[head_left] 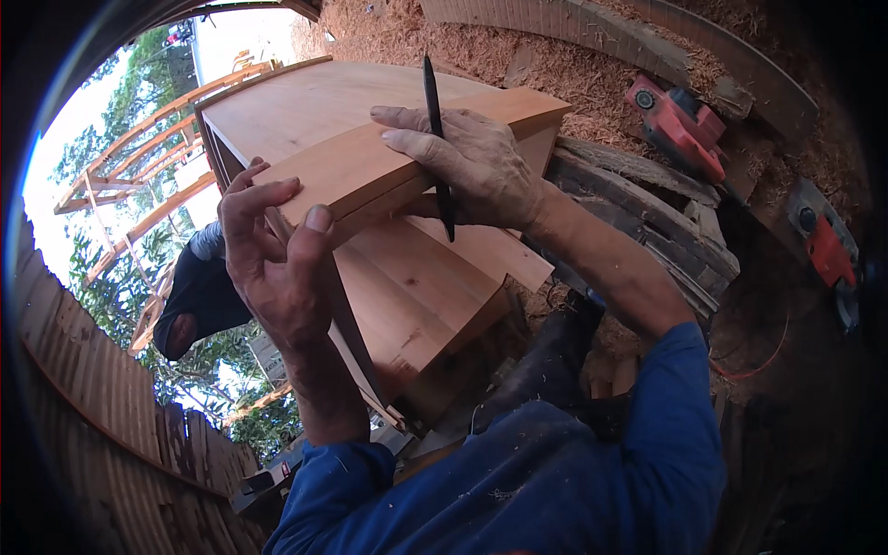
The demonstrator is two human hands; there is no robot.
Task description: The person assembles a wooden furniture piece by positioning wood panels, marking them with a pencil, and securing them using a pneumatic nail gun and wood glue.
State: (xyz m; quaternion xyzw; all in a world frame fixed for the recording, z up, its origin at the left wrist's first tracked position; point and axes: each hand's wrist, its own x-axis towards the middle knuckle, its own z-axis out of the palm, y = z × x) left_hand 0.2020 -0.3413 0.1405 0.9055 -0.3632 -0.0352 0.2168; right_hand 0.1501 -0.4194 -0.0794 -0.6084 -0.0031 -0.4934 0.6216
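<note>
Wooden board (pixel 350 169) lies partly hidden beneath the right hand (pixel 481 162).

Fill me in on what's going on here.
A person in a blue top is handling a wooden board at a large wooden piece. The left hand has its thumb and fingers at the board's left end, while the right hand lies over the board with a dark, pencil-like stick between its fingers. Two red power tools lie off to the right, and another person is at the left.
</note>
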